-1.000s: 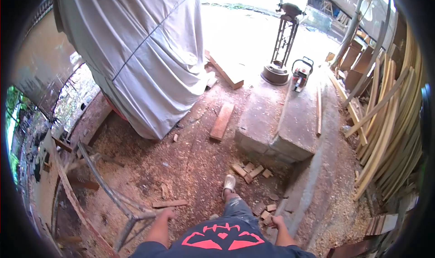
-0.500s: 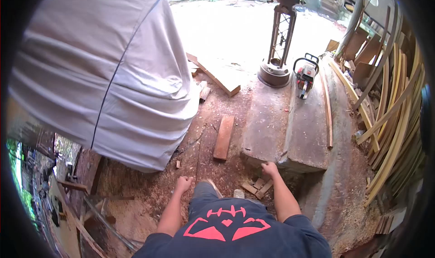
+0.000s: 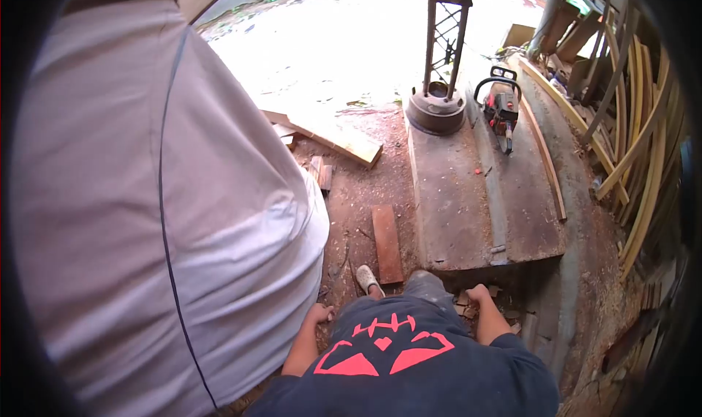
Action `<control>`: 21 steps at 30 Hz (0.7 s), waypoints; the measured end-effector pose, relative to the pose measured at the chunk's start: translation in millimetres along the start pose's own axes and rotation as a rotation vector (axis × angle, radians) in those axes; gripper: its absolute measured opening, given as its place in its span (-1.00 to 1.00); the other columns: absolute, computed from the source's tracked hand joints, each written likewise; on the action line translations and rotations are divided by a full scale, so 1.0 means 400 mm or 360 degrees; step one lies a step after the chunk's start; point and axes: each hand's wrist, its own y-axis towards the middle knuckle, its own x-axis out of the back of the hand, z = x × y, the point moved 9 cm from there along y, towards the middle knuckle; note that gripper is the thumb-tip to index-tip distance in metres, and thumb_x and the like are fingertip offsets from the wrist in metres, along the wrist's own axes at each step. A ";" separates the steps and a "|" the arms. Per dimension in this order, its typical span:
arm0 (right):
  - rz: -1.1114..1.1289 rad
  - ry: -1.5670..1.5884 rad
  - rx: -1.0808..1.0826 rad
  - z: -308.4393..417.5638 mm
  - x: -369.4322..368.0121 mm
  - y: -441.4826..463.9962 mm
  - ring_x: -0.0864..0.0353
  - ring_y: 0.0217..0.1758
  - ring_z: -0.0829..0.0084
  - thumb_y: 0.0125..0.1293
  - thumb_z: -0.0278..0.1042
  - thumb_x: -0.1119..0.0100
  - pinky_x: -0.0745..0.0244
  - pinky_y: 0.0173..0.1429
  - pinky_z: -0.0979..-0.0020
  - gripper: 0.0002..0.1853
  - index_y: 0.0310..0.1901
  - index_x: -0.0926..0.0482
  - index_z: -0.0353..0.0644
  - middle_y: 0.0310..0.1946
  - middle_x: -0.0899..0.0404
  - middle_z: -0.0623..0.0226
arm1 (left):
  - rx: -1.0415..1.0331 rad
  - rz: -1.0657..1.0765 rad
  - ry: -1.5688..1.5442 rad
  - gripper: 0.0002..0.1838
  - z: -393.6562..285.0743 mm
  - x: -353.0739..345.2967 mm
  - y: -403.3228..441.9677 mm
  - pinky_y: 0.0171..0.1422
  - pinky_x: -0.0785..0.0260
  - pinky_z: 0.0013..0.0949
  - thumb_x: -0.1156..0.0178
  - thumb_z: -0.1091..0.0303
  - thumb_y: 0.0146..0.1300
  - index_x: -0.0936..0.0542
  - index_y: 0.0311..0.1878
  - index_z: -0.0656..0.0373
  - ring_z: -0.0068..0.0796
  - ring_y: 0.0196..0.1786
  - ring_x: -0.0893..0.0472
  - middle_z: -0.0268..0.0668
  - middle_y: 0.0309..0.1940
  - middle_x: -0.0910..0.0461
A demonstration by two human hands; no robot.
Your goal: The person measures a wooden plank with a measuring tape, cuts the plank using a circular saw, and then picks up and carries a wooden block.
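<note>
My left hand [image 3: 319,314] hangs beside my body with its fingers curled, close to the right edge of the grey cloth cover [image 3: 234,256]. My right hand [image 3: 479,293] is at my other side, near the front edge of the concrete slab [image 3: 461,227]; its fingers are curled too, and what they hold, if anything, is too small to tell. Between the hands, a reddish wooden board [image 3: 387,243] lies on the ground ahead of my shoe [image 3: 368,279]. Small wood offcuts [image 3: 463,304] lie beside my right hand.
On the slab stand a metal post on a round base [image 3: 436,113] and a chainsaw [image 3: 502,110]. A thin wood strip [image 3: 542,157] lies along its right side. Long curved strips [image 3: 647,161] lean at the right. A wooden beam [image 3: 336,138] lies beyond the cover.
I have moved forward, so the slab, chainsaw and board appear nearer. The cloth cover fills more of the left side. My hands have swung at my sides.
</note>
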 end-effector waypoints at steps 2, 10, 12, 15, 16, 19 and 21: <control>0.0145 0.0375 -0.0308 -0.003 -0.037 -0.024 -0.62 -0.60 0.24 0.09 -0.25 -0.08 -0.47 -0.53 0.26 -0.69 -0.52 -0.58 -0.41 -0.54 -0.62 0.08 | 0.0055 -0.0050 -0.0138 -0.51 0.013 0.132 0.045 -0.27 -0.49 -0.21 -0.13 -0.03 0.20 -0.65 -0.40 0.32 -0.22 -0.45 -0.66 -0.10 -0.55 -0.64; 0.0159 0.0813 -0.0094 0.368 -0.033 0.022 -0.63 -0.57 0.35 0.28 -0.19 -0.12 -0.43 -0.59 0.37 -0.70 -0.25 -0.54 -0.34 -0.50 -0.63 0.14 | 0.0021 -0.0171 -0.0051 -0.51 -0.158 0.485 0.316 -0.32 -0.45 -0.23 -0.10 -0.03 0.23 -0.64 -0.38 0.32 -0.26 -0.54 -0.61 -0.13 -0.57 -0.63; 0.0198 0.0815 -0.0023 0.434 -0.014 0.083 -0.64 -0.57 0.35 0.28 -0.17 -0.12 -0.46 -0.56 0.34 -0.68 -0.26 -0.53 -0.35 -0.49 -0.64 0.13 | -0.0226 -0.0121 0.0139 -0.49 -0.268 0.518 0.362 -0.16 -0.45 -0.13 -0.11 -0.04 0.20 -0.65 -0.32 0.34 -0.04 -0.39 -0.64 -0.06 -0.50 -0.65; 0.0157 0.0677 0.0022 0.502 0.047 0.231 -0.65 -0.55 0.28 0.30 -0.16 -0.07 -0.50 -0.53 0.26 -0.67 -0.20 -0.50 -0.33 -0.42 -0.65 0.09 | -0.0322 -0.0155 0.0098 -0.52 -0.462 0.595 0.367 -0.04 -0.44 -0.19 -0.11 -0.03 0.20 -0.66 -0.29 0.29 -0.12 -0.24 -0.65 -0.10 -0.38 -0.67; 0.0179 0.0689 -0.0051 0.519 0.070 0.260 -0.65 -0.54 0.26 0.31 -0.16 -0.05 -0.50 -0.53 0.25 -0.67 -0.17 -0.49 -0.33 -0.42 -0.64 0.08 | -0.0358 -0.0118 0.0046 -0.53 -0.499 0.608 0.371 -0.02 -0.44 -0.21 -0.12 -0.03 0.20 -0.66 -0.28 0.28 -0.15 -0.21 -0.65 -0.11 -0.36 -0.67; 0.0216 0.0701 -0.0209 0.578 0.174 0.334 -0.66 -0.51 0.16 0.31 -0.19 -0.01 -0.51 -0.50 0.16 -0.65 -0.10 -0.45 -0.37 -0.44 -0.62 0.04 | -0.0278 -0.0045 -0.0083 -0.53 -0.588 0.692 0.377 -0.06 -0.46 -0.22 -0.12 -0.03 0.20 -0.65 -0.24 0.28 -0.20 -0.27 -0.66 -0.13 -0.41 -0.67; 0.0280 0.0591 -0.0227 0.651 0.256 0.408 -0.66 -0.49 0.16 0.29 -0.18 -0.02 -0.51 -0.49 0.15 -0.64 -0.08 -0.44 -0.37 -0.45 -0.61 0.04 | -0.0238 -0.0061 -0.0140 -0.52 -0.635 0.766 0.383 -0.09 -0.46 -0.21 -0.12 -0.04 0.20 -0.65 -0.23 0.28 -0.20 -0.31 -0.67 -0.14 -0.43 -0.67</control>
